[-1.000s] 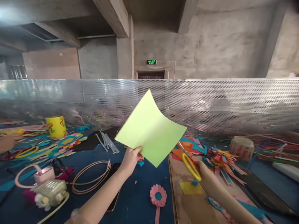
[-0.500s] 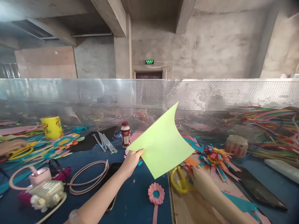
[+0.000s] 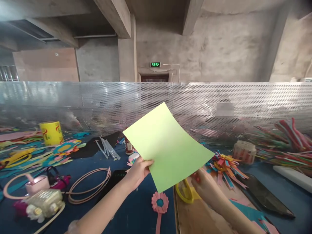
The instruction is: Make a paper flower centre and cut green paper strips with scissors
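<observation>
My left hand (image 3: 139, 174) pinches the lower left edge of a light green paper sheet (image 3: 168, 149) between thumb and fingers, holding it tilted above the table. Partly behind the sheet's lower right edge is my right hand (image 3: 203, 180), its fingers blurred and half hidden. Beside that hand lies a pair of scissors with a yellow handle (image 3: 187, 192); I cannot make out whether the fingers grip it. Below the sheet, a pink pleated paper rosette (image 3: 160, 203) with a blue centre and a pink tail rests on the blue table.
Left are a pink cable (image 3: 73, 187), a clear-and-pink device (image 3: 44, 201), a yellow tape roll (image 3: 51, 133) and yellow-handled scissors (image 3: 18, 158). A bottle (image 3: 129, 148) stands behind the sheet. Right lie a paper-strip flower (image 3: 225, 164), a jar (image 3: 244, 152), a dark phone (image 3: 266, 195) and coloured strips (image 3: 292, 136).
The green sheet has turned and flattened, its top corner swinging left and now covering part of the bottle. Another person's hand has left the scissors at far left. Some strips at right have risen.
</observation>
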`<state>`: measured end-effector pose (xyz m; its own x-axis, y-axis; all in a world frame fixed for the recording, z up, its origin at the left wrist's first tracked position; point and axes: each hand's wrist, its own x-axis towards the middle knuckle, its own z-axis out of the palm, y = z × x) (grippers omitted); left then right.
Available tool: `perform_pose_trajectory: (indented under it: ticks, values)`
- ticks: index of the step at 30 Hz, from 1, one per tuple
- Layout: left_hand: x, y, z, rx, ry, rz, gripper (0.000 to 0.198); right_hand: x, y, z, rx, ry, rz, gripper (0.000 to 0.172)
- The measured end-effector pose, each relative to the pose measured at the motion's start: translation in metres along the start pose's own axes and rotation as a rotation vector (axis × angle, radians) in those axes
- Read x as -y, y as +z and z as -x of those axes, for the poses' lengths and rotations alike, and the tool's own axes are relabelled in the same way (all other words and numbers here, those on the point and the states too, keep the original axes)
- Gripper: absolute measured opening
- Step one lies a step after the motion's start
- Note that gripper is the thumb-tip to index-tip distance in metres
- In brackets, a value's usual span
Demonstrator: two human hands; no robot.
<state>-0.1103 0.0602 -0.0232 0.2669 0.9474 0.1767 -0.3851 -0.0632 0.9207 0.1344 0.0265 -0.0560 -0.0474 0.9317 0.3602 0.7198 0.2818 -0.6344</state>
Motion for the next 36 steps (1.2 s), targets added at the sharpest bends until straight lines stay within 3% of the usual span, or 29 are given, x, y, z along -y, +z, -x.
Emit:
perform_pose_trajectory:
  ticks: [4,7,10,16,21,26,29,31,33,36]
  values:
    - [0.009,0.003,0.004,0.033,-0.022,-0.065,0.039,0.035,-0.004,0.014,0.266,0.093,-1.008,0.036]
    - [0.012,0.005,0.007,0.016,0.025,-0.233,0.044,0.048,-0.007,0.021,0.362,0.062,-1.322,0.04]
    - [0.011,0.005,0.01,0.007,0.147,-0.47,0.043,0.047,-0.011,0.02,0.373,0.08,-1.372,0.044]
    - [0.004,0.011,0.013,0.153,0.27,-0.715,0.049,0.043,-0.016,0.015,0.352,0.147,-1.455,0.069]
    - [0.008,0.011,0.018,0.262,0.285,-0.97,0.061,0.048,-0.015,0.016,0.327,0.261,-1.472,0.067]
    - [0.008,0.009,0.025,0.375,0.258,-1.152,0.069,0.047,-0.015,0.014,0.216,0.366,-1.438,0.062]
    - [0.002,0.012,0.03,0.436,0.261,-1.116,0.066,0.04,-0.014,0.013,0.122,0.476,-1.35,0.056]
    - [-0.002,0.016,0.03,0.466,0.23,-1.008,0.062,0.036,-0.013,0.012,0.081,0.447,-1.302,0.058]
    - [-0.002,0.019,0.028,0.425,0.165,-0.806,0.055,0.036,-0.012,0.013,0.09,0.367,-1.26,0.056]
    - [0.0,0.024,0.023,0.273,0.062,-0.477,0.054,0.041,-0.011,0.016,0.143,0.259,-1.184,0.05]
